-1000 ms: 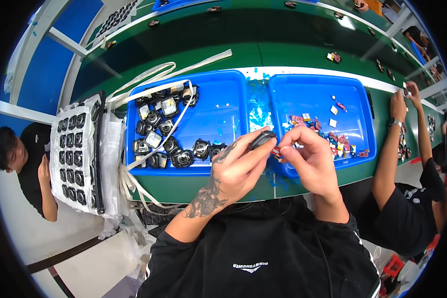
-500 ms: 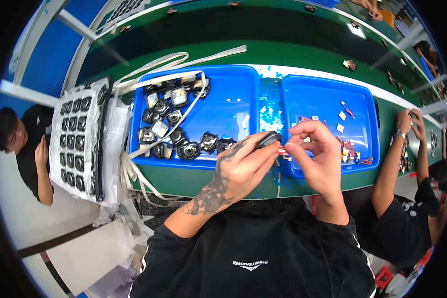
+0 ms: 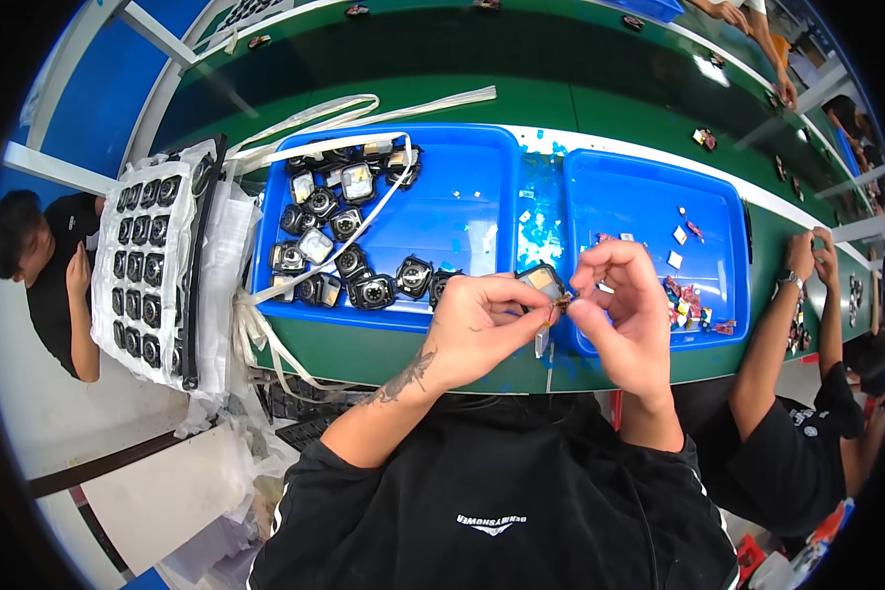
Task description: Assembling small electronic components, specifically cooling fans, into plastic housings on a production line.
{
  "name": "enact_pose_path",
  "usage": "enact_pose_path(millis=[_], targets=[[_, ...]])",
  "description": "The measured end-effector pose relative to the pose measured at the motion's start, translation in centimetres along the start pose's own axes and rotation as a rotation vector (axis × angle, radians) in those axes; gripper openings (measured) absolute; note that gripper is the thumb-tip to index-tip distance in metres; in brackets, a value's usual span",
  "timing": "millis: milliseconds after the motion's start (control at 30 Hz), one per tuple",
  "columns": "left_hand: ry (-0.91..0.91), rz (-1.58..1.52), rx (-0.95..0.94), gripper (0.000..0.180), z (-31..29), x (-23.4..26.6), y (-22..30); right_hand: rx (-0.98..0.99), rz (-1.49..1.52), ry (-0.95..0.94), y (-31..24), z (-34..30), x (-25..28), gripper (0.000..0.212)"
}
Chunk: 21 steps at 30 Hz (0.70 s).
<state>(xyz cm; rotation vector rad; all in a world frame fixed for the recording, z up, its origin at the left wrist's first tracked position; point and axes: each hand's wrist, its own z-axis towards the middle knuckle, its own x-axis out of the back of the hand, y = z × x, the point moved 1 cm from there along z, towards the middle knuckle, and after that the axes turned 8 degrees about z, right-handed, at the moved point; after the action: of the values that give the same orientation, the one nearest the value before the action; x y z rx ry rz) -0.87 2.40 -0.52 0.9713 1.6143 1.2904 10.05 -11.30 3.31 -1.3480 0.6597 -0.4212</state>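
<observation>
Two blue bins (image 3: 482, 167) (image 3: 649, 187) on the green surface (image 3: 560, 98). About fourteen black parts (image 3: 349, 258) loose in the left bin. One white tray (image 3: 152, 261), far left, holding roughly twenty parts in two columns.

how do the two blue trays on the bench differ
The left blue tray holds a heap of dark, square parts along its left and near sides; the right blue tray holds only small scattered scraps, mostly red and white. White straps cross the left tray; none cross the right tray. Both are shallow, blue, and side by side.
</observation>
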Motion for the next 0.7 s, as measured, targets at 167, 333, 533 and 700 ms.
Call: enact_pose_path(millis=[167,333,533,700], targets=[[-0.022,0.035,0.000,0.023,-0.3,-0.4,0.0,0.003,-0.193,0.024,0.8,-0.5,0.3,0.032],[-0.031,-0.030,-0.157,0.041,-0.3,-0.7,0.3,0.096,-0.087,0.145,1.2,-0.5,0.1,0.027],[-0.022,0.003,-0.169,0.042,-0.3,-0.9,0.6,0.155,0.005,0.242,2.4,-0.7,-0.4,0.029],[0.006,-0.033,-0.165,0.043,-0.2,-1.6,0.5,0.240,-0.005,0.269,3.0,-1.0,-0.8,0.030]])
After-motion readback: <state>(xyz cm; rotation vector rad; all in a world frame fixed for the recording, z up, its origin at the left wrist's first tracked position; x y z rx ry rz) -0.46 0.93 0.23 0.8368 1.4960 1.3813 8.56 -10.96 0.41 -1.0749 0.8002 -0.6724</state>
